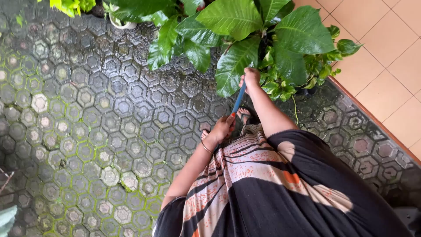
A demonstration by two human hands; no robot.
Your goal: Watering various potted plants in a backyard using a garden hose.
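Both my hands grip a thin blue handle (pixel 239 100) that slants up towards a large-leaved green plant (pixel 258 30). My right hand (pixel 251 77) is shut on the handle's upper end, right at the edge of the leaves. My left hand (pixel 223 127), with a bracelet on the wrist, holds the handle lower down, near my striped garment (pixel 245 162). The lower part of the handle is hidden behind my left hand and the cloth. What is at either end of the handle cannot be seen.
Wet, mossy hexagonal paving stones (pixel 87 123) cover the ground at left. A white pot (pixel 123 24) with more plants stands at the top. Orange floor tiles (pixel 381 57) lie at right behind a raised edge. My sandalled foot (pixel 244 115) shows beside the handle.
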